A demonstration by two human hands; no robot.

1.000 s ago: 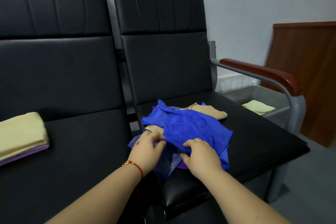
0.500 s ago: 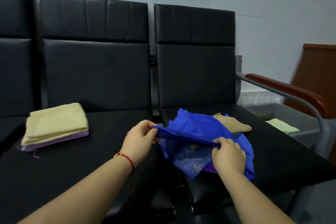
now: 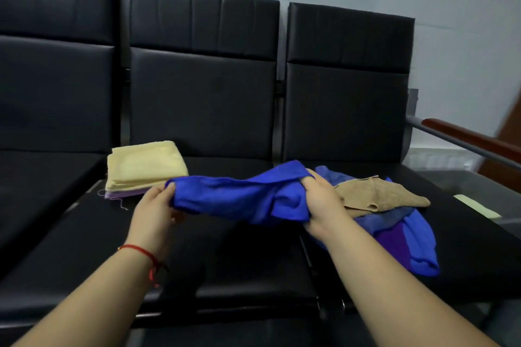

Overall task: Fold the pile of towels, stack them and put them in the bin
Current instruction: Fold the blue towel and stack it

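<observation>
Step in hand, as I judge it: getting the blue towel (image 3: 239,197) off the pile (image 3: 394,214) and spread for folding.

My left hand (image 3: 153,213) pinches the towel's left end, thumb on top, fingers curled beneath. My right hand (image 3: 318,203) is closed round a bunched handful of the same towel at its right end. The cloth hangs between them in a twisted rope, held above the middle seat (image 3: 225,256) of the bench, near that seat's right edge.

To do this well, I judge that the right hand should let the bunch go and walk along the hem to a true corner, so that both hands hold matching corners. Then a shake, then lay it flat on the middle seat's bare front part. Risk: the bunched end lies close against the pile and may drag the tan cloth (image 3: 377,196) with it.

The pile sits on the right seat: the tan cloth on top, darker blue and purple cloth below, one blue fold draped over the seat's front edge.

Folded stack (image 3: 143,167): yellow over purple, at the middle seat's back left corner.

Bin (image 3: 451,160): beyond the armrest (image 3: 473,138), at the frame's right edge. A pale green piece (image 3: 479,205) seems to lie in it; the view is too blurred there to be sure.
</observation>
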